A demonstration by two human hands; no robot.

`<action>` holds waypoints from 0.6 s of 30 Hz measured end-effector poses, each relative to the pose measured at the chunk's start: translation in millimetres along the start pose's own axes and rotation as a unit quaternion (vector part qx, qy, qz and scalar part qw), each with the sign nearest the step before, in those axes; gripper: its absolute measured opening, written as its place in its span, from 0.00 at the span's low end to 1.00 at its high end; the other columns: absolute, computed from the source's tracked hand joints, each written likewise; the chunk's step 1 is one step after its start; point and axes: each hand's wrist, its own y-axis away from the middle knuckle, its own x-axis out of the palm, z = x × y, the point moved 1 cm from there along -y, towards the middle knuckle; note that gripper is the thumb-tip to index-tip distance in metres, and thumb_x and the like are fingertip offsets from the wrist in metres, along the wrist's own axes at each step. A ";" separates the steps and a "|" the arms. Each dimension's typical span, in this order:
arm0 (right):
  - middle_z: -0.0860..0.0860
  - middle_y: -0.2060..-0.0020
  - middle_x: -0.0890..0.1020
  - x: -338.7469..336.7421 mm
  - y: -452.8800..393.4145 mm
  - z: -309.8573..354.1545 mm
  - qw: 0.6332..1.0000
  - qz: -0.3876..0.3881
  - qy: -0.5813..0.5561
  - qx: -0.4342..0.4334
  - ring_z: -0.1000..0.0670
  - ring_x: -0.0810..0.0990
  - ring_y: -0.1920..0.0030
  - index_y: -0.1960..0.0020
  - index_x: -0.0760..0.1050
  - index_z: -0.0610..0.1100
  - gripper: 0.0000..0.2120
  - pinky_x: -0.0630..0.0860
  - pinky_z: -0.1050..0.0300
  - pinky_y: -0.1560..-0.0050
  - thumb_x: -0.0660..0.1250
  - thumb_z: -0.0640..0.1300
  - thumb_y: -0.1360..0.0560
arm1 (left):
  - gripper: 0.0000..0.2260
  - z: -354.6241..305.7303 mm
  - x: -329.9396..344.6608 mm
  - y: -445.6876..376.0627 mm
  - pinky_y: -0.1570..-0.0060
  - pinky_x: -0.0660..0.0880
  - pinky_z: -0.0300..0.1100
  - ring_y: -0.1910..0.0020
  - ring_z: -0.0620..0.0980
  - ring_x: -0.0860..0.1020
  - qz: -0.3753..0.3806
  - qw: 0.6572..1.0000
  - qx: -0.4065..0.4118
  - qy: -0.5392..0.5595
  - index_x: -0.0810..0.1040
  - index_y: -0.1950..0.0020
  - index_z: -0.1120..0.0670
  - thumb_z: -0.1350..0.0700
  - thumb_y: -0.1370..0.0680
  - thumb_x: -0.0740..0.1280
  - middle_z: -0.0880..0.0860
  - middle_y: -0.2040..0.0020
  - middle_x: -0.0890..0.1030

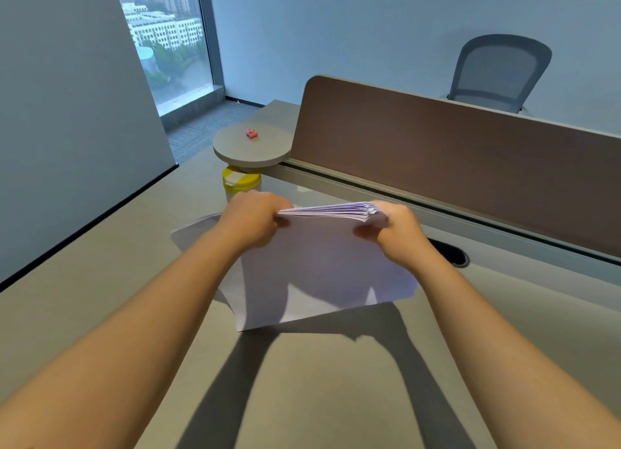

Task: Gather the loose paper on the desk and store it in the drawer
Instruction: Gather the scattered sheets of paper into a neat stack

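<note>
While both arms reach forward over the grey surface, the two hands hold one stack of white paper between them, upright on its long edge. The left hand grips the stack's upper left corner with its fingers curled round the sheets, and the right hand pinches the upper right corner the same way, thumb toward the camera. The top edges of the sheets fan slightly and show as a layered bundle running from one hand to the other. The bottom edge of the stack meets the surface near the middle of the view, and the front sheet bows a little and leans toward the camera. Behind the left forearm another white sheet lies flat on the surface, partly hidden by the arm and the stack.

Just beyond the left hand stands a container with a yellow lid, tucked under a small round grey shelf that carries a few small pink objects. A brown divider panel runs along the far side of the surface, and near the right wrist a dark cable opening is set into the top. Past the divider the back of a grey mesh chair rises against the pale wall. At upper left a tall window looks out on buildings and trees. No drawer shows in the view.
</note>
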 end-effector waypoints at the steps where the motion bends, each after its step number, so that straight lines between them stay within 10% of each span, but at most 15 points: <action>1: 0.39 0.55 0.80 1.7 2.7 -0.5 1.000 0.001 -0.011 0.003 0.48 0.73 0.55 0.49 0.78 0.35 0.09 0.72 0.52 0.56 0.65 0.33 0.28 | 0.09 1.2 1.6 2.6 0.49 0.67 0.44 0.44 0.57 0.76 -0.007 1.000 0.000 0.011 0.80 0.47 0.52 0.56 0.22 0.61 0.56 0.46 0.82; 6: 0.47 0.63 0.73 -2.0 15.9 -9.8 0.991 -0.060 -0.097 0.067 0.49 0.68 0.65 0.59 0.74 0.38 0.06 0.67 0.67 0.72 0.63 0.29 0.28 | 0.28 35.7 21.8 22.6 0.30 0.55 0.50 0.27 0.58 0.59 -0.208 0.931 -0.218 0.205 0.67 0.30 0.51 0.52 0.29 0.70 0.57 0.27 0.64; 9: 0.47 0.57 0.76 -6.5 19.5 -17.9 0.977 -0.077 -0.158 0.124 0.50 0.74 0.62 0.50 0.75 0.38 0.07 0.73 0.63 0.63 0.65 0.32 0.28 | 0.45 57.2 35.3 38.2 0.27 0.53 0.53 0.24 0.57 0.52 -0.225 0.814 -0.360 0.397 0.48 0.24 0.54 0.53 0.32 0.74 0.58 0.23 0.51; 12: 0.45 0.52 0.76 -1.8 20.3 -23.4 0.968 -0.075 -0.181 0.158 0.44 0.74 0.51 0.43 0.74 0.34 0.14 0.71 0.52 0.51 0.65 0.34 0.28 | 0.36 72.6 46.6 42.0 0.36 0.67 0.47 0.32 0.56 0.69 -0.167 0.687 -0.362 0.608 0.56 0.26 0.57 0.57 0.29 0.71 0.59 0.27 0.65; 18: 0.45 0.52 0.76 12.5 12.6 -21.7 0.961 -0.106 -0.202 0.156 0.46 0.73 0.51 0.42 0.74 0.34 0.14 0.68 0.54 0.52 0.63 0.32 0.27 | 0.16 68.1 30.9 37.9 0.62 0.76 0.33 0.67 0.41 0.77 -0.225 0.695 -0.291 0.617 0.76 0.42 0.62 0.65 0.29 0.69 0.55 0.53 0.80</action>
